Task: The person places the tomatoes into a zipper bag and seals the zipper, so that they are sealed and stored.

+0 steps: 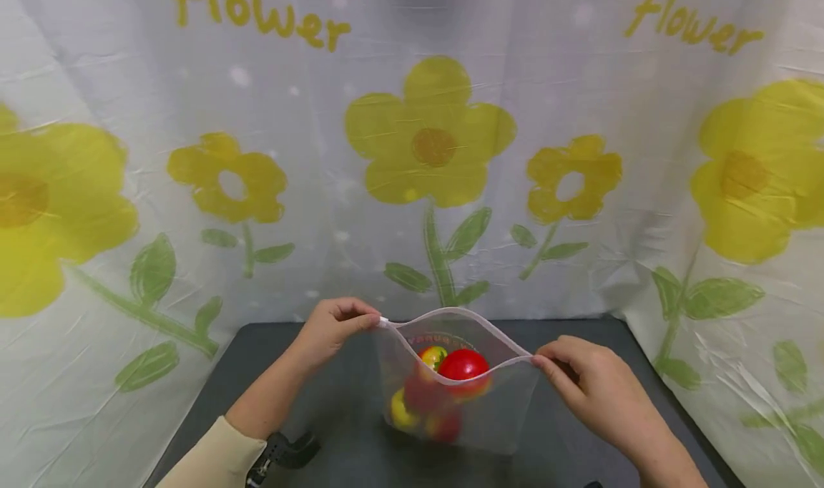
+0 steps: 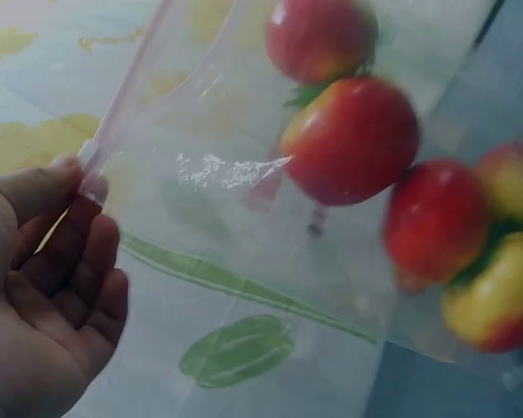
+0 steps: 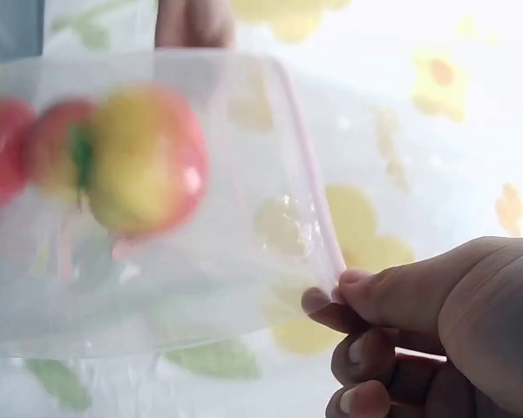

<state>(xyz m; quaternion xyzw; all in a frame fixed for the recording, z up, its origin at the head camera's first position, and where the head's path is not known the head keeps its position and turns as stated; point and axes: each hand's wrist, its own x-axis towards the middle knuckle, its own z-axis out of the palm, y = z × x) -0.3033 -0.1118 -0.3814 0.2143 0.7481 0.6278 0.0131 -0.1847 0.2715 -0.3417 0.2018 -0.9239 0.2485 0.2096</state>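
A frosted translucent zipper bag (image 1: 505,413) hangs upright between both hands, its mouth gaping. Several round red-and-yellow fruits (image 1: 463,364), some with green leafy tops, lie heaped inside. The left hand (image 1: 333,330) pinches the bag's left top corner between thumb and forefinger, beside the white slider (image 2: 89,151). At the opposite top corner, the right hand (image 1: 595,384) pinches the pale pink zipper edge (image 3: 312,174), with thumb against forefinger. Through the frosted side, the lower fruits (image 1: 404,409) look blurred.
A dark grey table (image 1: 290,402) lies under the bag. White curtains (image 1: 309,259) printed with yellow flowers stand behind it and at both sides. A black strap (image 1: 292,451) is at the left wrist, below a cream sleeve (image 1: 215,456).
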